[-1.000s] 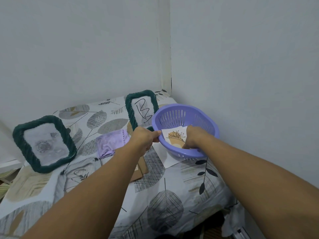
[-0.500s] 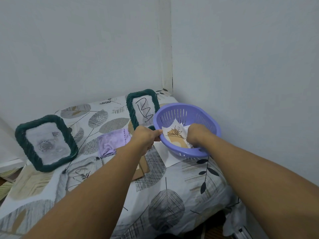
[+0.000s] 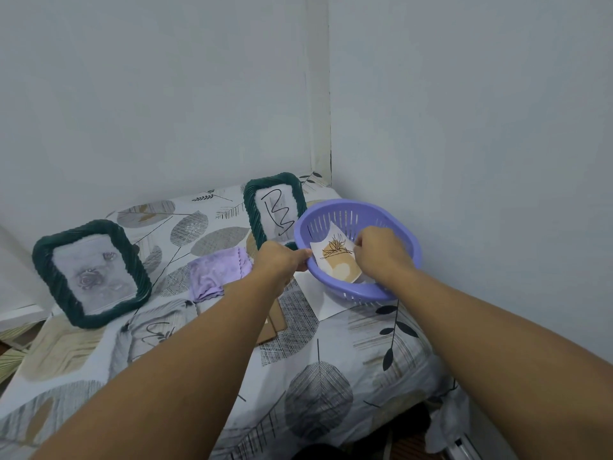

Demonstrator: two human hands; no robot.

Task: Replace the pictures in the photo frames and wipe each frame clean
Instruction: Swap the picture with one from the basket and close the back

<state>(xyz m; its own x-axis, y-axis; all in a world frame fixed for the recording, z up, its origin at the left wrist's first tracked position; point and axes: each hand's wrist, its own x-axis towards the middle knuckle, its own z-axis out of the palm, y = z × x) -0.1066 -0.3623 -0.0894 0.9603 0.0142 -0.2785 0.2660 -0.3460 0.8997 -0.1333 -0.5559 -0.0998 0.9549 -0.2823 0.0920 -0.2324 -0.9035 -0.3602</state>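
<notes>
Two dark green rope-edged photo frames stand on the leaf-patterned bed cover. The left frame (image 3: 91,272) shows a faded rose picture. The far frame (image 3: 274,207) holds a black scribble drawing. My left hand (image 3: 280,258) grips the near rim of a purple slotted basket (image 3: 409,237), tilted toward me. Inside it my right hand (image 3: 381,254) pinches a paper picture (image 3: 336,260) with a tan shape and a line-drawn plant. A lilac cloth (image 3: 217,272) lies crumpled between the frames.
A white sheet (image 3: 313,295) lies under the basket, and a brown cardboard backing (image 3: 270,330) peeks out below my left forearm. Walls meet in a corner right behind the basket. The bed's edge drops off at the lower right.
My right hand has lifted the plant picture up inside the basket, so more of the paper shows. The basket has tilted a little more toward me. My left hand keeps its grip on the rim.
</notes>
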